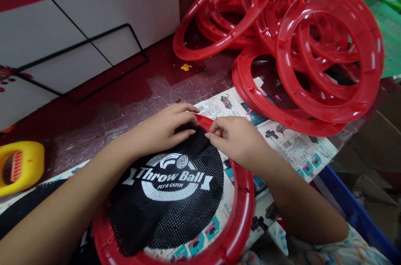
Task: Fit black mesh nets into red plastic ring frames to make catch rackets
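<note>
Both hands (166, 128) (239, 141) at black mesh (175, 215)

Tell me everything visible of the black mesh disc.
The black mesh disc looks like perforated fabric, slightly rumpled. Its white logo reads "Throw Ball Fly & Catch", with a ball emblem. It lies print-up across the red ring, a gap showing at lower right. The left hand and right hand have fingertips at its far edge.

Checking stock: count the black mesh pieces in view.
2 show: one printed mesh over the red ring, with the left hand and right hand at its far edge; another mesh at lower left, partly behind the left forearm. More may lie hidden beneath.
</note>
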### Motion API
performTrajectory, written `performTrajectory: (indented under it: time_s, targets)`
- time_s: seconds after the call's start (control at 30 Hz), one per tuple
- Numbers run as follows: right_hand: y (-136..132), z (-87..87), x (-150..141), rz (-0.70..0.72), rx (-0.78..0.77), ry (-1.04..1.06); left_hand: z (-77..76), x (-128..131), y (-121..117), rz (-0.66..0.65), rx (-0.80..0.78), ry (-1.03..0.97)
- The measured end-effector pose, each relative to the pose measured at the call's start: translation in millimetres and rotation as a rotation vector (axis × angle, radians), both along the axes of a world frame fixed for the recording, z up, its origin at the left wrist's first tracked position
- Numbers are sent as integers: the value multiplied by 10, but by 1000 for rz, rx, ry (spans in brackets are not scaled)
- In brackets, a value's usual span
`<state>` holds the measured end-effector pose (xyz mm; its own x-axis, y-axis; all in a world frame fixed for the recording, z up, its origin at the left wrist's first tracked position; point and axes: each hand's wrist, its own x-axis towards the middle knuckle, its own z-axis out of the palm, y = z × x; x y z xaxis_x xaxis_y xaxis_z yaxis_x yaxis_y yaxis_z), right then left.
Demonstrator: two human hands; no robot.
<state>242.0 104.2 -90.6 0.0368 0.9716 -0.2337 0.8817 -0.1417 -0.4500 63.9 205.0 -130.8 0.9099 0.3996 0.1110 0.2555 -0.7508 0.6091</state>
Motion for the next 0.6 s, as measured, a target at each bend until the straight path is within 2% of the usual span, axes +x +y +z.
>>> performTrajectory:
  time_s: [0.07, 0.13, 0.2, 0.3, 0.4, 0.6]
  targets:
    - [-69, 46, -45, 65, -54, 45, 42, -46, 30, -43, 22, 86]
    - [-122, 50, -131, 209, -119, 25, 67, -95, 82, -14, 23, 145]
    - [-135, 10, -230, 287, -138, -69, 73, -145, 146, 23, -9, 189]
    - [-79, -85, -319, 257, -102, -174, 55, -228, 240, 87, -37, 224]
    - [13, -153, -301, 217, -65, -206, 24, -312, 293, 147, -2, 246]
    - [90, -202, -272, 175, -9, -249, 39, -336, 191, 143, 93, 319]
